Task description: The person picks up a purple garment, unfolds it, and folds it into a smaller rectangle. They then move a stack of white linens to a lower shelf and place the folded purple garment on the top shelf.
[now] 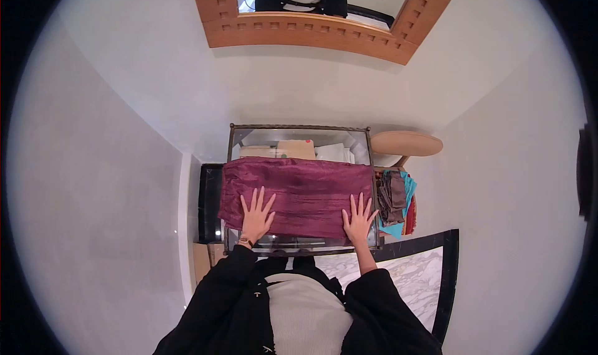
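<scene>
A maroon cloth (296, 190), folded into a long rectangle with some wrinkles, lies across a glass-topped table (299, 135) with a dark metal frame. My left hand (255, 218) rests flat on the cloth's left part, fingers spread, a watch at the wrist. On its right part, near the right edge, my right hand (359, 221) also lies flat with fingers apart. Neither hand grips the fabric. Bare glass shows in front of and behind the cloth.
Right of the table sits a pile of folded cloths (393, 196) in brown, turquoise and red. Behind it is a tan rounded seat or board (408, 144). Papers or boxes (296, 149) show through the glass. A wooden-framed mirror (305, 31) hangs on the wall. Cardboard (202, 261) stands at left.
</scene>
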`<state>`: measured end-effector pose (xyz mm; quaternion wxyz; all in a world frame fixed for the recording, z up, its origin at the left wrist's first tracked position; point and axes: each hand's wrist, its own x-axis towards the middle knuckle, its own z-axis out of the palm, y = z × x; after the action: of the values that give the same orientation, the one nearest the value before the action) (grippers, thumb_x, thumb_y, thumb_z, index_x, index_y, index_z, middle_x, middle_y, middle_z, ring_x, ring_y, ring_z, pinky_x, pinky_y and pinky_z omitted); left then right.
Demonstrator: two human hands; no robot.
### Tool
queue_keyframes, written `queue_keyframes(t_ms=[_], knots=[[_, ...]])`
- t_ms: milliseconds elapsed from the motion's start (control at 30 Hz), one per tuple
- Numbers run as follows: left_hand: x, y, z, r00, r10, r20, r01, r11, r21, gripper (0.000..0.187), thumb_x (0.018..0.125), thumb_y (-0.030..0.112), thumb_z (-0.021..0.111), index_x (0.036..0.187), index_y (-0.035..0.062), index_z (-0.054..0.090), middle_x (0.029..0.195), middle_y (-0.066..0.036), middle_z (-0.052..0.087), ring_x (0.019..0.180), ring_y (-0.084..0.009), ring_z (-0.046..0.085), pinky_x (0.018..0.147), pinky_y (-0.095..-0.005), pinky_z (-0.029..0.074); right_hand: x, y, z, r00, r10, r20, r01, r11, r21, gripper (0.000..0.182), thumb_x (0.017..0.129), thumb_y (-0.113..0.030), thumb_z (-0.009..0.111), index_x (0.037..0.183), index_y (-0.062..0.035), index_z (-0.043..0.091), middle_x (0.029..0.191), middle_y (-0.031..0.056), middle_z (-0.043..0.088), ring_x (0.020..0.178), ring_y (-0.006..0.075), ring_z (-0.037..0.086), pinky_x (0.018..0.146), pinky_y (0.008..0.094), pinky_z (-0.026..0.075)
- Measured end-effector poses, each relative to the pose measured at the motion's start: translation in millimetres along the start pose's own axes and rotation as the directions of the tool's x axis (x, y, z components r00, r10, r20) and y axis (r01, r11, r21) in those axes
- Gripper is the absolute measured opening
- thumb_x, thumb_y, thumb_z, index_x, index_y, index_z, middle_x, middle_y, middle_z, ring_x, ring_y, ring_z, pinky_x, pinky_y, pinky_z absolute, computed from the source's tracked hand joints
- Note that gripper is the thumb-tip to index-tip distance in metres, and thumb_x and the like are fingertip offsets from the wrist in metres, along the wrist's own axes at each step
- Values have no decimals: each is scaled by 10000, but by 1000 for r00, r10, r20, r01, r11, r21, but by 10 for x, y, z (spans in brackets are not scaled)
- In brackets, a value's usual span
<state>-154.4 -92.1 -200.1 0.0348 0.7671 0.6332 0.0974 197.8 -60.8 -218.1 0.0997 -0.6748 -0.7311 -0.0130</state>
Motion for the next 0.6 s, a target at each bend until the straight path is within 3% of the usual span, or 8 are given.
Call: queue_keyframes(t_ms=[100,267,400,500,600], knots=[[7,33,29,998,-57,-13,56,997,-43,632,914,346,505,1506,228,320,1579,-173,188,1463,-347,160,1133,-658,39,8,21,38,1000,-6,-16,6,1000,9,638,930,-469,502,1500,-233,342,1593,87,210,1458,405,135,1109,686,34],[74,73,108,985,-168,-38,165,984,-67,612,875,288,526,1421,42,396,1534,-199,274,1432,-386,214,1142,-636,49,39,-40,-51,997,78,23,-78,997,10,663,919,-467,515,1506,-220,328,1595,94,201,1461,405,126,1096,703,18],[316,298,-35,991,-103,-89,93,989,-113,596,901,290,515,1439,69,384,1536,-192,272,1432,-388,215,1145,-620,89,342,-211,-177,993,71,-90,-68,997,39,654,925,-453,514,1504,-210,330,1589,114,211,1460,407,127,1087,713,6],[592,372,39,995,66,-73,-77,984,-158,613,923,296,502,1482,109,331,1559,-189,230,1443,-373,201,1149,-607,98,708,-229,76,987,-110,-120,115,993,38,633,935,-442,501,1502,-216,334,1578,123,237,1457,408,140,1093,708,15],[751,212,214,994,-69,-87,67,997,-25,621,962,354,461,1518,151,272,1580,-175,189,1455,-354,183,1155,-584,109,962,-91,360,975,-135,-178,134,991,-21,625,939,-475,494,1492,-219,357,1566,120,265,1449,405,168,1100,700,43]])
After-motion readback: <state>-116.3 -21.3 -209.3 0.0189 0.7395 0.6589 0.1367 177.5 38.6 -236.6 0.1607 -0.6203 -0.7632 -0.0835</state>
